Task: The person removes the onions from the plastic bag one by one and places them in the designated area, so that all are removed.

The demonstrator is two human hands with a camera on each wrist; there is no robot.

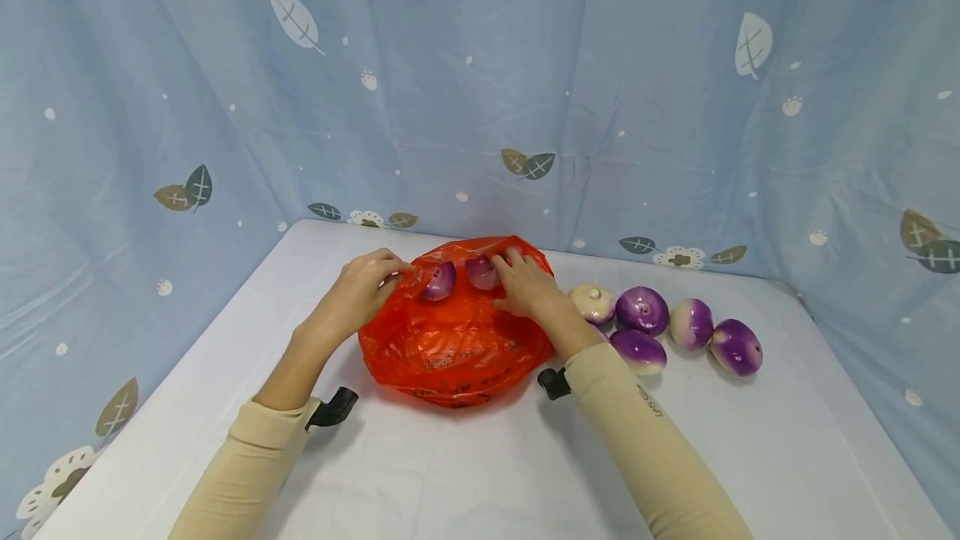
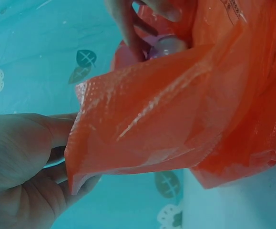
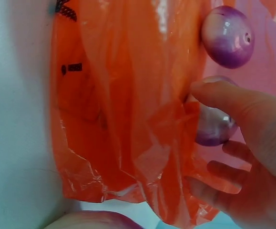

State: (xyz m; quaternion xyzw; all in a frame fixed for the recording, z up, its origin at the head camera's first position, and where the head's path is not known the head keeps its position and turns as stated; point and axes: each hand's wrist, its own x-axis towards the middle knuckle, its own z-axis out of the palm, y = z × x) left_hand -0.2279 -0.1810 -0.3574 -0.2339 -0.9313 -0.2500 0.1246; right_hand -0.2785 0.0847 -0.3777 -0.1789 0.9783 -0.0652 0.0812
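A red plastic bag (image 1: 457, 348) lies on the table with its mouth facing away from me. My left hand (image 1: 363, 294) pinches the bag's left rim between thumb and fingers, which the left wrist view shows close up. Inside the mouth lie two glossy purple-and-white turnips, a left turnip (image 1: 439, 282) and a right turnip (image 1: 482, 272). My right hand (image 1: 525, 283) reaches in at the bag's right side. Its fingers are spread loosely around the right turnip (image 3: 214, 126), the thumb crossing in front of it. Whether the fingertips touch it is hard to tell.
Several more turnips (image 1: 641, 311) sit in a cluster on the white table (image 1: 450, 473), right of the bag and close to my right forearm. A blue patterned curtain (image 1: 420, 90) hangs along the table's back and sides.
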